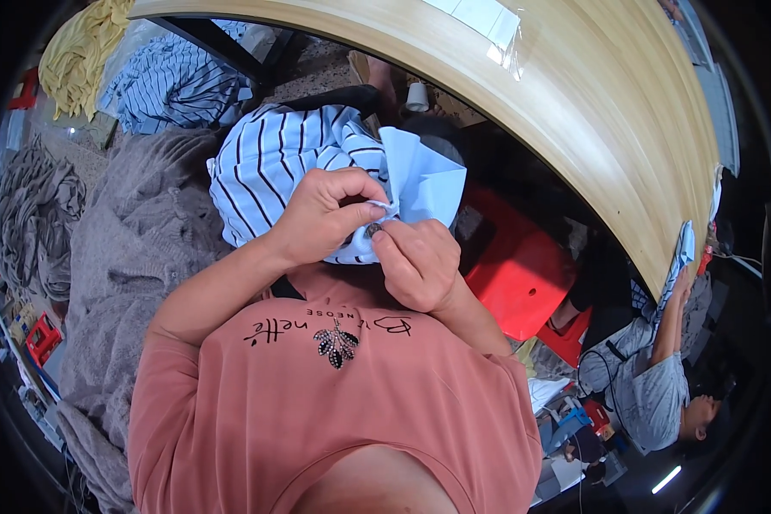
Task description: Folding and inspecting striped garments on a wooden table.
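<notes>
I hold a blue-and-white striped shirt [270,158] with a plain light-blue panel [424,184] bunched up in front of my chest. My left hand [321,214] pinches the light-blue fabric between thumb and fingers. My right hand [415,261] sits just below it, and its fingertips grip a small dark round button [373,230] against the cloth. The two hands touch at the fingertips. Most of the shirt hangs over my lap, partly hidden by my hands.
A curved wooden table edge [591,111] arcs across the top right. A red plastic stool [514,261] stands below it. Grey knitted garments [128,257] pile at my left, more striped shirts [171,81] and yellow cloth [81,51] beyond. Another person [660,377] works at the right.
</notes>
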A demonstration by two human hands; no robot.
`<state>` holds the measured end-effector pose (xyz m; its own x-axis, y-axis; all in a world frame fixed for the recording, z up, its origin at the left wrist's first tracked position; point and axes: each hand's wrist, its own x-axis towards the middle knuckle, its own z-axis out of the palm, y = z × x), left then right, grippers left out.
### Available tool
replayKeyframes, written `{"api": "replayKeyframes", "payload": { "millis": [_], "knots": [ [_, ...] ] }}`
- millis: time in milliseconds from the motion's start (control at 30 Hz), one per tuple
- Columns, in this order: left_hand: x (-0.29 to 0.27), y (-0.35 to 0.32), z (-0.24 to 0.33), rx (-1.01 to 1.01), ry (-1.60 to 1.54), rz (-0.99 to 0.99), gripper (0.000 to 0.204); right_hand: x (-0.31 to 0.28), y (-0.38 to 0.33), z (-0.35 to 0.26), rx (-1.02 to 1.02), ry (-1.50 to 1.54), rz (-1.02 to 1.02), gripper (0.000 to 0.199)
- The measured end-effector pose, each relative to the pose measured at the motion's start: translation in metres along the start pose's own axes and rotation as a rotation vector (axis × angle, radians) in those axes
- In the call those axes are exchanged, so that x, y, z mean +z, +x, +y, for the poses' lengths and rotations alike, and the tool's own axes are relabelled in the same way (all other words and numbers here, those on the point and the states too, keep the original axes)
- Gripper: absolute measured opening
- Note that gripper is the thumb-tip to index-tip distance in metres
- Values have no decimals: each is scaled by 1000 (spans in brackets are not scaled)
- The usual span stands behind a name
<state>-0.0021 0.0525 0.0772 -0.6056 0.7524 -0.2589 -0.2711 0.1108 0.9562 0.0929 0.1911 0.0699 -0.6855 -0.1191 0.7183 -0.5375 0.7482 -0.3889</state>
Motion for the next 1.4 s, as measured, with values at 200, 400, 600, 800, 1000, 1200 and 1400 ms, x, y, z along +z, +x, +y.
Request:
{"api": "replayKeyframes", "payload": {
  "millis": [200,400,600,800,1000,1200,1400],
  "knots": [
    [-7,0,5,-112,-193,-102,9,1,-3,0,11,-22,-66,25],
    [-12,-6,-5,-105,-193,-119,7,0,1,-4,12,-55,-57,26],
    [-22,-12,-5,-75,-216,-62,5,0,14,-3,68,-2,-156,24],
    [-17,-19,2,-113,10,58,4,3,19,-2,86,-17,-288,21],
    [-16,-23,-4,-70,119,104,4,12,20,2,243,168,-272,21],
    [-11,-32,-6,27,234,175,3,12,17,5,486,491,-316,24],
    [-10,-30,-3,348,483,303,8,21,25,2,527,502,-208,22]
  ]
}}
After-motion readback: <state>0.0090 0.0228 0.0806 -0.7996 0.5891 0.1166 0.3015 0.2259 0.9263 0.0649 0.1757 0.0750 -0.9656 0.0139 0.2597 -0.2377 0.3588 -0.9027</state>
